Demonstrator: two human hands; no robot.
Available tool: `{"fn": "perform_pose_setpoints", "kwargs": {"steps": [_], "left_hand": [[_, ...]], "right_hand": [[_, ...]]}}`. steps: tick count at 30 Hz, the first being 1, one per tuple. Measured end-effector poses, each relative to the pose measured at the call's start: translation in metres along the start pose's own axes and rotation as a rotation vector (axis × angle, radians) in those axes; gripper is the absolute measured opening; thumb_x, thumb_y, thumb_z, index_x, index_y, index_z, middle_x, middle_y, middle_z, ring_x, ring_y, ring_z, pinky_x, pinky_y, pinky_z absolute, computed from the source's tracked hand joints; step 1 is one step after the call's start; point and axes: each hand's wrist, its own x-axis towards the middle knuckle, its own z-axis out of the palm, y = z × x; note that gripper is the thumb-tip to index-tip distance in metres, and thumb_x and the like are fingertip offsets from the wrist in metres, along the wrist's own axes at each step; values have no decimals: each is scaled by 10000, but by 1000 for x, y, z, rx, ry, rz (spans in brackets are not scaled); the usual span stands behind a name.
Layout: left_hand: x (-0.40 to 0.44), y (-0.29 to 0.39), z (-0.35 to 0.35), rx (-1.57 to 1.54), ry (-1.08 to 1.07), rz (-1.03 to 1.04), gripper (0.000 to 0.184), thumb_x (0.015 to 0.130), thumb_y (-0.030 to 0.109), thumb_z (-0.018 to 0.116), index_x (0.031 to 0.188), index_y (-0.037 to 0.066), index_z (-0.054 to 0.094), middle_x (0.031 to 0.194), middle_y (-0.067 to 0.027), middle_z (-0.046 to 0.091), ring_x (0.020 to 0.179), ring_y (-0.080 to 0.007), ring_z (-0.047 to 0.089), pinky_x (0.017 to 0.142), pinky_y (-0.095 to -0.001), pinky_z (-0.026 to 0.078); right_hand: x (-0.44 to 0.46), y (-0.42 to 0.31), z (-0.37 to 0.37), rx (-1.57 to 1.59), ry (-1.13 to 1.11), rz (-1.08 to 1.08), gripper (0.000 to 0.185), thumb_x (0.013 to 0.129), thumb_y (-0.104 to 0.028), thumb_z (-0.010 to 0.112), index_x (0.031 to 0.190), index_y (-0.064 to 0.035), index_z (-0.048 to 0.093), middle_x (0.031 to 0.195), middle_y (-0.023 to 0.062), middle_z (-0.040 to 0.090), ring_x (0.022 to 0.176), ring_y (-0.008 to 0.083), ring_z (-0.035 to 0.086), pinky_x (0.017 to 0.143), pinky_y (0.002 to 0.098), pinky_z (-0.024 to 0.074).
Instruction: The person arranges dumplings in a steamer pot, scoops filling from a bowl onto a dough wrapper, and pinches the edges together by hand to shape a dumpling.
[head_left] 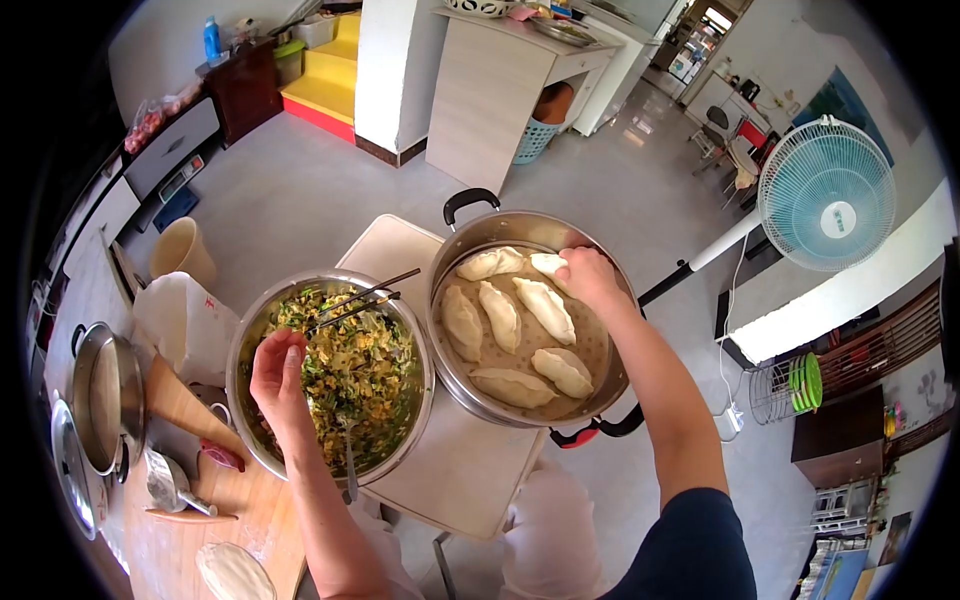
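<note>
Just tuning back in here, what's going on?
A person's right hand has its fingers on a dumpling at the far side of a pot with a perforated base, where six other dumplings lie spaced around. The left hand hovers over a bowl of chopped green-and-yellow mixture, close to the chopsticks; whether it touches them is unclear. A flat piece of dough lies on the wooden board.

Bowl (pixel 410 440) w/ filling (pixel 375 365) sits L of pot (pixel 510 362); dumplings (pixel 543 310) in pot. Small table (pixel 440 480) runs btwn bowl & pot, showing before & behind. Chopsticks (pixel 360 298) over bowl's far side, spoon (pixel 350 455) at near side. Wood board (pixel 255 510) L of bowl, dough (pixel 235 572) on its near end; pan (pixel 103 400) & lid (pixel 70 470) farther L. Bin (pixel 183 250) behind bowl, to L. Cabinet (pixel 490 100) well behind pot; fan (pixel 825 195) to R.
</note>
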Motion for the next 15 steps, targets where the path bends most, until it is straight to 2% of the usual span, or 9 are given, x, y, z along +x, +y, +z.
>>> {"fn": "perform_pose_setpoints", "kwargs": {"steps": [4,5,8,10,12,13,14,15], "left_hand": [[-4,5,10,3,-28,-8,230,947,10,595,1174,-12,624,1055,-71,681,1009,-153,642,950,-289,501],[-6,7,15,6,-37,-14,225,947,9,595,1169,-11,627,1056,-69,681,1009,-150,641,947,-286,500],[-13,21,38,4,-83,-36,212,946,9,596,1153,-8,635,1055,-63,681,1008,-145,640,946,-283,500],[-21,31,57,-83,-181,-40,206,955,11,588,1154,-6,640,1066,-65,686,1020,-150,642,960,-303,506],[-34,38,79,-271,-206,-202,286,964,43,584,1247,12,603,1159,-102,680,1049,-188,656,989,-341,512],[-41,43,91,-392,-252,-274,332,970,86,595,1293,15,574,1197,-118,666,1089,-212,646,1004,-368,507],[-49,48,103,-512,-297,-348,385,976,130,606,1339,19,544,1235,-135,652,1129,-236,636,1020,-394,502],[-58,47,113,-587,-357,-441,524,984,253,615,1426,25,452,1343,-161,581,1224,-269,577,1056,-431,469]], "right_hand": [[3,-7,28,-114,58,-29,268,844,-197,714,1060,-51,653,984,151,674,911,350,687,788,466,552],[6,-3,36,-125,113,-30,288,806,-180,745,1051,-49,671,941,164,662,900,339,690,763,455,559],[5,11,27,53,187,-123,339,741,-140,787,1052,-39,696,941,205,675,902,359,685,761,460,556],[8,20,13,388,133,1,423,724,-93,807,1123,-3,700,980,202,716,902,284,704,790,389,557],[10,27,-7,768,38,102,451,738,-77,803,1164,17,687,1012,177,732,901,230,706,807,352,551],[11,25,-16,898,-17,121,460,762,-97,802,1179,46,672,1030,140,733,894,170,688,809,326,543],[3,10,-37,945,-56,80,445,774,-94,793,1182,40,674,1027,127,731,892,166,683,807,319,538],[-11,-17,-65,992,-95,38,431,787,-92,783,1185,34,676,1024,114,730,891,161,677,805,311,533]]}}
